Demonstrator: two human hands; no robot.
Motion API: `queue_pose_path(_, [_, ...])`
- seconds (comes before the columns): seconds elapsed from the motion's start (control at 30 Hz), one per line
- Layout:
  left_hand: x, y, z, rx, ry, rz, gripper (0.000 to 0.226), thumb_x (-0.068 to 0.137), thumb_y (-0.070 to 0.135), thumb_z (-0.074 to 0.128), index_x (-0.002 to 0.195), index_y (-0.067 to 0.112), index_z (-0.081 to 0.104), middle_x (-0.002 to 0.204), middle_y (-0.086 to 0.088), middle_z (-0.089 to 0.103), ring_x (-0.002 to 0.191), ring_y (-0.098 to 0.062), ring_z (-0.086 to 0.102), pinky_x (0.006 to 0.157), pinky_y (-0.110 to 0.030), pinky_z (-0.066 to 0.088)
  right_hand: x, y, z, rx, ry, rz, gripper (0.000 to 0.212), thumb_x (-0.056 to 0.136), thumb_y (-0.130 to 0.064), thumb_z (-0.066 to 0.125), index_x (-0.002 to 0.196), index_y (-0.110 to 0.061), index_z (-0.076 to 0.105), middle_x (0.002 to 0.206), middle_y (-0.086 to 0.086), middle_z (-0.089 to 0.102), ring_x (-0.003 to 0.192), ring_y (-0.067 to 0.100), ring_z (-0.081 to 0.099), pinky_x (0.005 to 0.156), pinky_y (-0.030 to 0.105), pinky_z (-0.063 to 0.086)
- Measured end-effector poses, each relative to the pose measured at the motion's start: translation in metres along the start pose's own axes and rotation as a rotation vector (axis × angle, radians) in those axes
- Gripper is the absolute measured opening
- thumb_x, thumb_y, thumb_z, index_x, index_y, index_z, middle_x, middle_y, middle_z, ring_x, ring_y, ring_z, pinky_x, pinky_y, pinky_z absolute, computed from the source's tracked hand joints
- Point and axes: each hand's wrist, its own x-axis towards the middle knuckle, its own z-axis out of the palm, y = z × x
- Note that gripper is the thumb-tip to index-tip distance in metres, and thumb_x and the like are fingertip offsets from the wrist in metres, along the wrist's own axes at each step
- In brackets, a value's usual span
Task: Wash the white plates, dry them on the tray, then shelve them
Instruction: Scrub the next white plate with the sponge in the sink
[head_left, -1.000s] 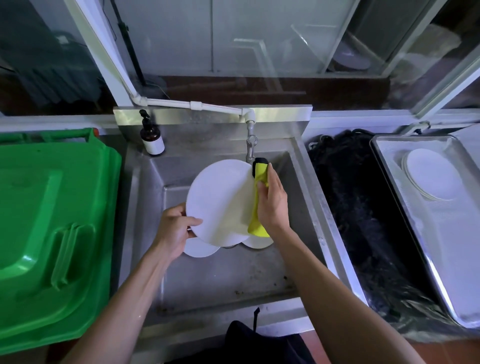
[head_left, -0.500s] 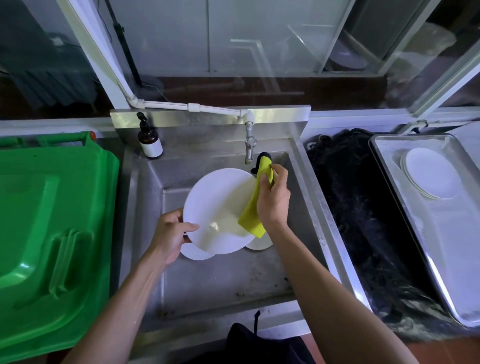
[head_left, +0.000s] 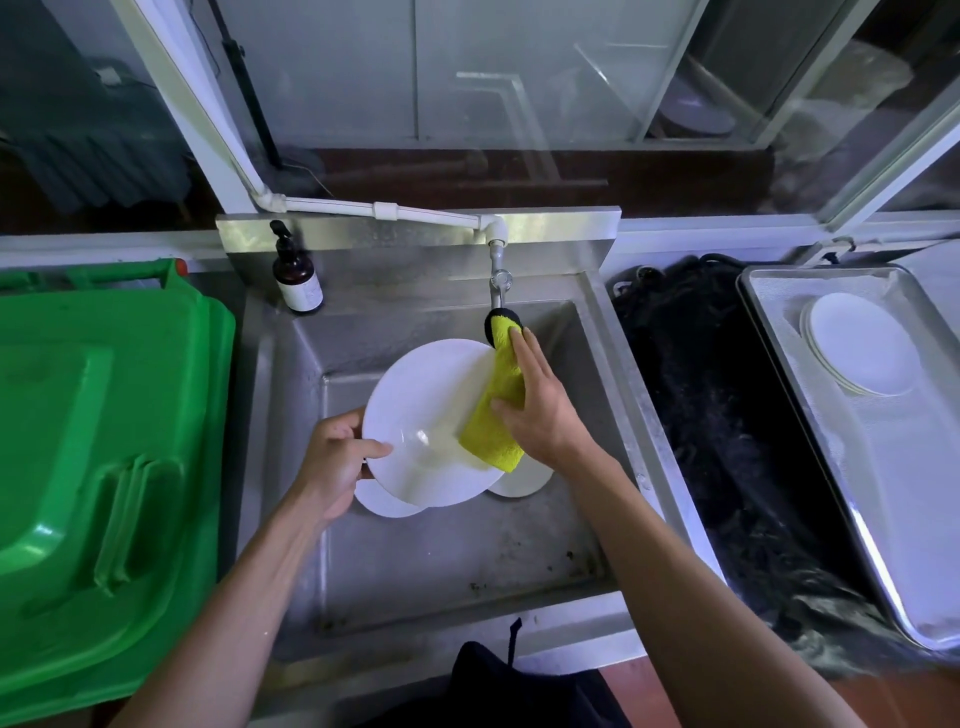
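Observation:
Over the steel sink (head_left: 457, 566) I hold a white plate (head_left: 426, 415) tilted towards me. My left hand (head_left: 335, 462) grips its left rim, thumb on the face. My right hand (head_left: 540, 410) presses a yellow cloth (head_left: 496, 410) flat against the plate's right side, fingers stretched along the cloth. Two more white plates (head_left: 522, 480) lie in the sink, mostly hidden under the held one. At the right, a metal tray (head_left: 883, 509) carries a small stack of white plates (head_left: 862, 351).
A tap (head_left: 497, 280) on a white pipe hangs just above the cloth's top end. A brown soap bottle (head_left: 296, 278) stands at the sink's back left corner. A green bin lid (head_left: 98, 457) fills the left side. Black netting (head_left: 727, 441) lies between sink and tray.
The plate has tipped flatter and lower in the sink. My right hand has slid the cloth down and over the plate's right side, with the fingers now stretched out.

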Motion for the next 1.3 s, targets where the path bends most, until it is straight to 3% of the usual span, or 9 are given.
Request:
queue_pose_path(0.27, [0.004, 0.016, 0.003, 0.162, -0.089, 0.102, 0.036, 0.063, 0.001, 0.068, 0.094, 0.015, 0.075, 0.084, -0.001, 0.079, 0.073, -0.017, 0.073, 0.055, -0.027, 0.055, -0.006, 0.013, -0.007, 0.092, 0.154, -0.002, 0.076, 0.082, -0.022, 0.080, 0.147, -0.032, 0.042, 0.136, -0.007, 0.055, 0.118, 0.010, 0.050, 0.101, 0.033, 0.045])
queue_pose_path(0.37, [0.008, 0.024, 0.007, 0.201, -0.081, 0.113, 0.030, 0.065, -0.001, 0.070, 0.079, 0.023, 0.080, 0.080, 0.000, 0.078, 0.068, -0.015, 0.072, 0.053, -0.023, 0.052, -0.007, 0.015, -0.010, 0.100, 0.192, -0.017, 0.073, 0.082, -0.026, 0.080, 0.145, -0.034, 0.044, 0.134, -0.006, 0.057, 0.118, 0.013, 0.052, 0.100, 0.036, 0.047])
queue_pose_path(0.5, [0.012, 0.026, 0.015, 0.253, -0.078, 0.135, 0.038, 0.067, -0.003, 0.071, 0.075, 0.033, 0.081, 0.082, 0.001, 0.078, 0.076, -0.022, 0.071, 0.068, -0.033, 0.055, -0.007, 0.018, -0.020, 0.081, 0.200, -0.042, 0.074, 0.083, -0.026, 0.080, 0.146, -0.030, 0.043, 0.136, -0.006, 0.056, 0.119, 0.012, 0.051, 0.100, 0.034, 0.045])
queue_pose_path(0.63, [0.019, 0.022, 0.027, 0.381, -0.092, 0.163, 0.033, 0.076, -0.011, 0.069, 0.084, 0.019, 0.080, 0.091, -0.008, 0.078, 0.083, -0.027, 0.068, 0.084, -0.048, 0.054, -0.007, 0.022, -0.032, 0.030, 0.156, -0.077, 0.074, 0.084, -0.023, 0.079, 0.149, -0.029, 0.042, 0.136, -0.010, 0.053, 0.119, 0.011, 0.050, 0.098, 0.030, 0.044])
queue_pose_path(0.87, [0.021, 0.031, 0.062, 0.520, -0.061, 0.187, 0.033, 0.086, -0.014, 0.061, 0.100, 0.011, 0.078, 0.089, -0.012, 0.077, 0.074, -0.018, 0.062, 0.071, -0.032, 0.048, -0.012, 0.033, -0.040, 0.010, 0.267, -0.120, 0.060, 0.084, -0.009, 0.072, 0.139, -0.020, 0.049, 0.130, -0.003, 0.055, 0.117, 0.020, 0.051, 0.096, 0.031, 0.041])
queue_pose_path(0.97, [0.014, 0.034, 0.089, 0.439, -0.007, 0.194, 0.052, 0.086, -0.018, 0.055, 0.097, 0.030, 0.074, 0.075, 0.021, 0.074, 0.067, 0.003, 0.065, 0.064, -0.016, 0.049, -0.013, 0.038, -0.045, -0.045, 0.363, -0.215, 0.055, 0.082, -0.003, 0.070, 0.133, -0.015, 0.053, 0.123, 0.002, 0.058, 0.111, 0.026, 0.052, 0.093, 0.032, 0.040])
queue_pose_path(1.03, [0.008, 0.030, 0.108, 0.355, 0.042, 0.185, 0.053, 0.086, -0.016, 0.055, 0.091, 0.034, 0.071, 0.071, 0.028, 0.071, 0.064, 0.012, 0.063, 0.062, -0.011, 0.047, -0.010, 0.042, -0.050, -0.109, 0.405, -0.285, 0.051, 0.081, -0.002, 0.069, 0.129, -0.013, 0.056, 0.118, 0.004, 0.060, 0.105, 0.029, 0.053, 0.092, 0.038, 0.044])
queue_pose_path(1.17, [0.007, 0.013, 0.123, 0.236, 0.211, 0.070, 0.034, 0.088, -0.007, 0.059, 0.086, 0.025, 0.072, 0.069, 0.018, 0.071, 0.078, -0.013, 0.065, 0.073, -0.028, 0.046, -0.008, 0.047, -0.066, -0.135, 0.458, -0.373, 0.040, 0.086, -0.014, 0.058, 0.126, -0.008, 0.059, 0.115, 0.008, 0.062, 0.101, 0.030, 0.053, 0.090, 0.034, 0.042])
queue_pose_path(1.3, [0.000, -0.005, 0.122, -0.348, 0.218, -0.321, 0.023, 0.097, 0.027, 0.058, 0.109, 0.011, 0.069, 0.115, -0.010, 0.073, 0.105, -0.032, 0.066, 0.085, -0.041, 0.053, -0.003, 0.057, -0.084, -0.118, 0.482, -0.384, 0.040, 0.089, -0.019, 0.059, 0.126, -0.005, 0.060, 0.117, 0.008, 0.063, 0.102, 0.024, 0.050, 0.092, 0.032, 0.040])
